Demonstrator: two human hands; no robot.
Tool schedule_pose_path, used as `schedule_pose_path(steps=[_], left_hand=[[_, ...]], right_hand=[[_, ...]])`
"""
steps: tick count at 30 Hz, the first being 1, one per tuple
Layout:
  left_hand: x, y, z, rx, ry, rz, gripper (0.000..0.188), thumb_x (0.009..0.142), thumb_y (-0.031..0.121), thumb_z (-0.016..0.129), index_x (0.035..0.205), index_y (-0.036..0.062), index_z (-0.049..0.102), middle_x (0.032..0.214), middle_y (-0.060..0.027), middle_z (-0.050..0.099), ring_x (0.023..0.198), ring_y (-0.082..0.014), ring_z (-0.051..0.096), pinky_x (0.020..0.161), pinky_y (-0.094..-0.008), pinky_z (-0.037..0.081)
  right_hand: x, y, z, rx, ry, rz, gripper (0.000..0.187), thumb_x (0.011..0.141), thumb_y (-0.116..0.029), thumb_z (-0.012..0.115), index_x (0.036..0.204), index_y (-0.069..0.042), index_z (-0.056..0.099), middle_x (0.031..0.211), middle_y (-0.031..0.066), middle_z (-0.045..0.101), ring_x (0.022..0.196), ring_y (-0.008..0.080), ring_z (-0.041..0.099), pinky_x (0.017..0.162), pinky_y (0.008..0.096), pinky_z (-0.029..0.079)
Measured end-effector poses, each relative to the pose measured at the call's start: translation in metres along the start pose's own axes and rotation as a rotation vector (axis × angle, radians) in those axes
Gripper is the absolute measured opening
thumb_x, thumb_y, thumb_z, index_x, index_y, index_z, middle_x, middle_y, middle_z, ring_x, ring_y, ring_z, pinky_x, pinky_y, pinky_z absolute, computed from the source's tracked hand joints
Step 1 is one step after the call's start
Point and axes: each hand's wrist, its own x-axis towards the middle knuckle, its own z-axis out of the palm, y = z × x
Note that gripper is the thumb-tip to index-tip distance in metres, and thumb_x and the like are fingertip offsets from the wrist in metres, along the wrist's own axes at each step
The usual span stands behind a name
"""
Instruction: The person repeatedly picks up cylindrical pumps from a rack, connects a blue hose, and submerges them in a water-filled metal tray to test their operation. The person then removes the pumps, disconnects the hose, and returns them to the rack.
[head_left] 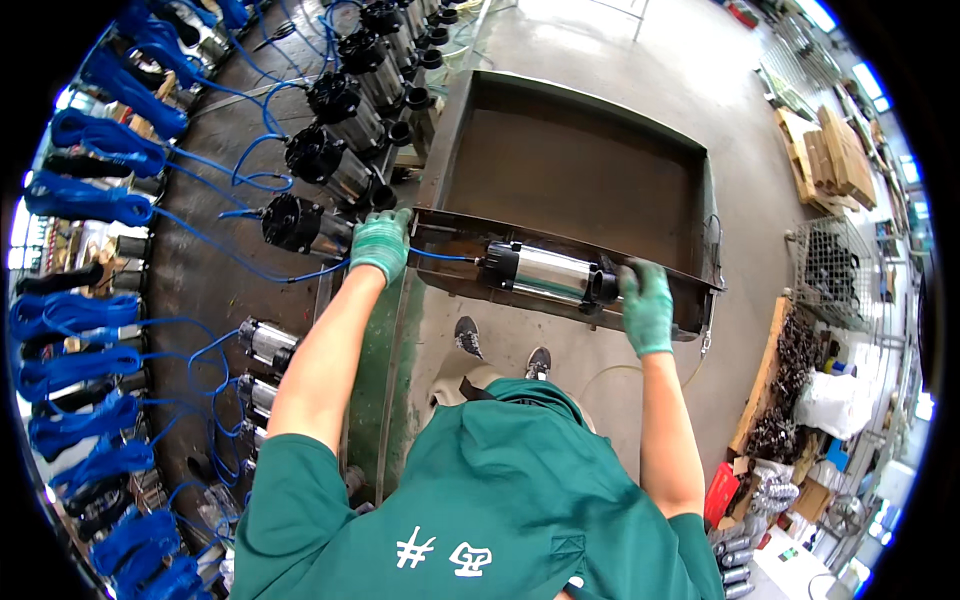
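Pump [552, 276], seemingly touching right hand [647, 305], lies along edge [572, 242] of an open tank [570, 160].

Head camera: left one of a worn side-by-side pair, above the near side of the metal tank [575, 160], facing down. Near enough that the wearer's shirt [500, 480] fills the foreground this side of the tank; wide enough to take in floor [565, 45] beyond it. Fisheye: tank's far edge bows.
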Motion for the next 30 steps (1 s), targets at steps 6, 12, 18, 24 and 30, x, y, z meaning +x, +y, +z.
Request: schedule_pose_path(steps=[6, 12, 18, 24, 30], left_hand=[[0.035, -0.020, 0.013, 0.130, -0.243, 0.285, 0.042, 0.094, 0.029, 0.066, 0.135, 0.0190, 0.062, 0.117, -0.0135, 0.070, 0.112, -0.0355, 0.066, 0.093, -0.0538, 0.050], [0.044, -0.028, 0.005, -0.071, -0.163, 0.335, 0.030, 0.098, 0.033, 0.066, 0.124, 0.0184, 0.068, 0.111, -0.0158, 0.070, 0.106, -0.0381, 0.068, 0.087, -0.0533, 0.054], [0.023, 0.000, -0.013, -0.544, 0.043, 0.194, 0.024, 0.101, 0.027, 0.066, 0.114, 0.0070, 0.071, 0.109, -0.0219, 0.071, 0.104, -0.0408, 0.066, 0.088, -0.0454, 0.054], [-0.004, -0.015, 0.040, -1.314, -0.127, -0.045, 0.028, 0.107, 0.031, 0.064, 0.111, 0.0043, 0.070, 0.093, -0.0005, 0.069, 0.088, -0.0104, 0.058, 0.080, -0.0288, 0.050], [-0.018, 0.013, 0.061, -1.559, -0.329, -0.189, 0.023, 0.107, 0.034, 0.064, 0.104, 0.0113, 0.070, 0.076, 0.0087, 0.056, 0.062, -0.0017, 0.044, 0.054, -0.0222, 0.036]], right_hand=[[0.015, -0.018, 0.061, -0.239, -0.106, 0.100, 0.015, 0.093, -0.018, 0.067, 0.102, -0.008, 0.073, 0.114, 0.0168, 0.068, 0.104, 0.0390, 0.065, 0.094, 0.0489, 0.053], [0.013, -0.021, 0.065, -0.258, -0.078, 0.106, 0.014, 0.092, -0.015, 0.066, 0.102, -0.009, 0.073, 0.112, 0.0151, 0.069, 0.104, 0.0380, 0.065, 0.094, 0.0477, 0.054], [0.011, -0.020, 0.064, -0.258, -0.058, 0.132, 0.013, 0.093, -0.016, 0.066, 0.102, -0.009, 0.073, 0.111, 0.0141, 0.070, 0.104, 0.0379, 0.066, 0.093, 0.0473, 0.054], [0.012, -0.021, 0.064, -0.188, -0.037, 0.121, 0.012, 0.093, -0.015, 0.065, 0.100, -0.009, 0.073, 0.109, 0.0146, 0.070, 0.103, 0.0383, 0.066, 0.092, 0.0476, 0.053], [0.014, -0.020, 0.064, -0.186, -0.032, 0.096, 0.012, 0.093, -0.015, 0.066, 0.099, -0.008, 0.073, 0.108, 0.0147, 0.070, 0.101, 0.0389, 0.066, 0.090, 0.0487, 0.054]])
